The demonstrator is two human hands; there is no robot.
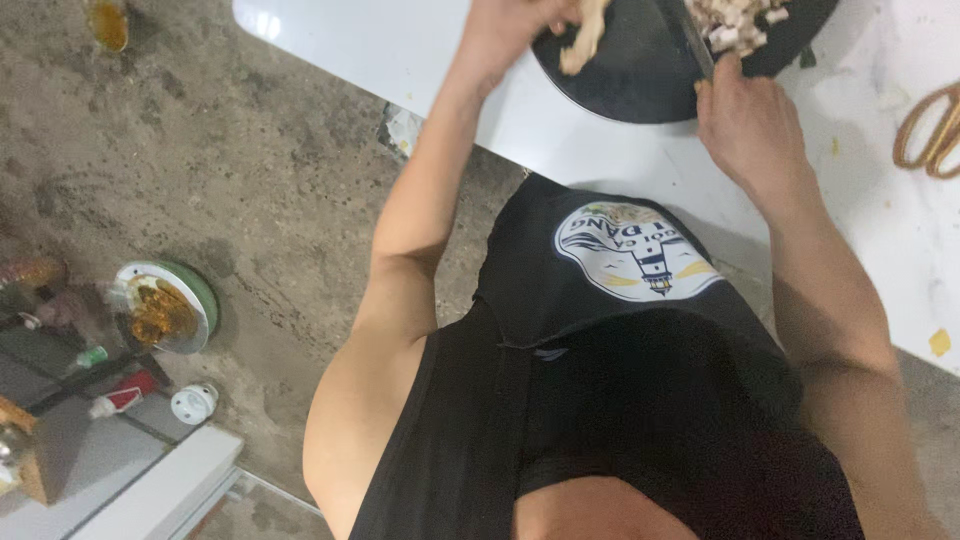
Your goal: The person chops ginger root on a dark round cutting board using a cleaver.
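Head view: left hand clamps a pale meat strip over the black board; right hand grips a knife beside chopped pieces on the white tabletop.

A grey speckled concrete floor fills the left of the scene. On it at the left stands a round green-rimmed dish with orange-brown leftovers. Nearer lie a small white round cap and a red-and-white tube. At the far left corner sits a jar of amber stuff, blurred. On the white table, at the right edge, lie tan loop handles, perhaps scissors.
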